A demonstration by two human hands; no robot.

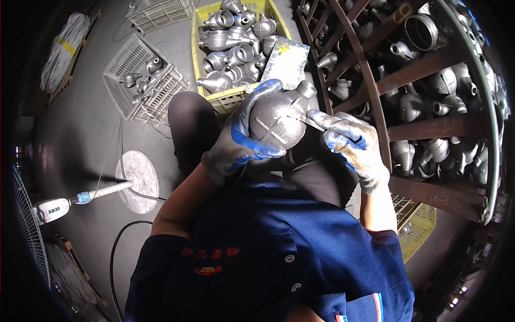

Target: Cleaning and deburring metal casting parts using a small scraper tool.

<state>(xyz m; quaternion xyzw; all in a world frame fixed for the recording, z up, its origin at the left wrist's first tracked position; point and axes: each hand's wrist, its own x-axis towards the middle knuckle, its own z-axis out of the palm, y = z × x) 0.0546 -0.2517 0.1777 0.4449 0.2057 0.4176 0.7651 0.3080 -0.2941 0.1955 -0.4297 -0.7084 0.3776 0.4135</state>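
A rounded grey metal casting (pixel 273 124) with a threaded neck at its upper right is held over my lap. My left hand (pixel 240 131), in a grey and blue work glove, wraps round the casting's left side, thumb and fingers spread over it. Gloved the same way, my right hand (pixel 351 140) pinches a thin flat metal tool (pixel 310 122), perhaps a file or scraper. The tool's tip rests on or close to the casting's bright lit face; exact contact is hard to tell. What lies beneath the casting is hidden.
Ahead stands a yellow crate (pixel 197 59) full of similar castings, a pale metal plate (pixel 287 63) on its right corner. A brown metal rack (pixel 370 86) heaped with castings rises at the right. To the left are a pale crate (pixel 120 88) with a few castings and a standing fan (pixel 51 211).
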